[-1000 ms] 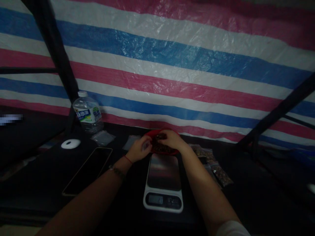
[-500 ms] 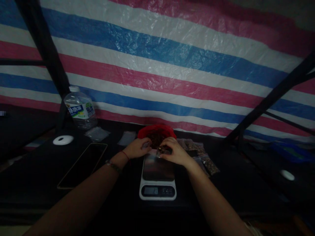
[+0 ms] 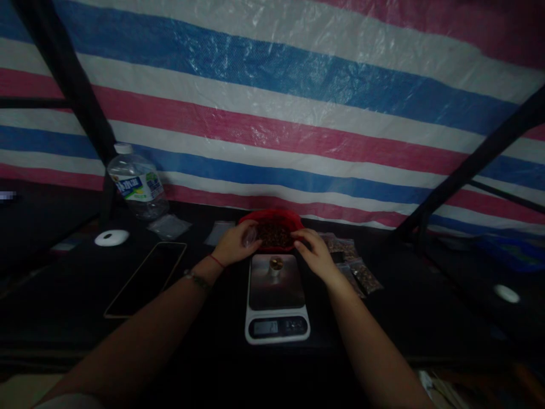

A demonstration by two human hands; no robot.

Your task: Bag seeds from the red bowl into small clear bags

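A white digital scale (image 3: 277,335) with a metal top lies in front of me. On its top stands a small cup (image 3: 276,266) with brown bits in it. Behind the scale is a red basin (image 3: 272,215) holding a heap of small brown pieces (image 3: 275,234). My left hand (image 3: 234,243), at the basin's left side, grips a small clear plastic item (image 3: 249,236) whose exact kind is unclear. My right hand (image 3: 315,251) is at the basin's right rim, thumb and fingers apart, with nothing visible in it.
Filled clear bags (image 3: 364,275) lie right of the scale. To the left are a phone (image 3: 147,278), a white oval object (image 3: 111,237), flat plastic bags (image 3: 169,226) and a large clear bottle (image 3: 140,184). Black frame bars stand before a striped tarp (image 3: 272,125).
My right hand has let go of the small cup, which now stands on the scale, and has moved right to the basin's rim. My left hand stays beside the basin.
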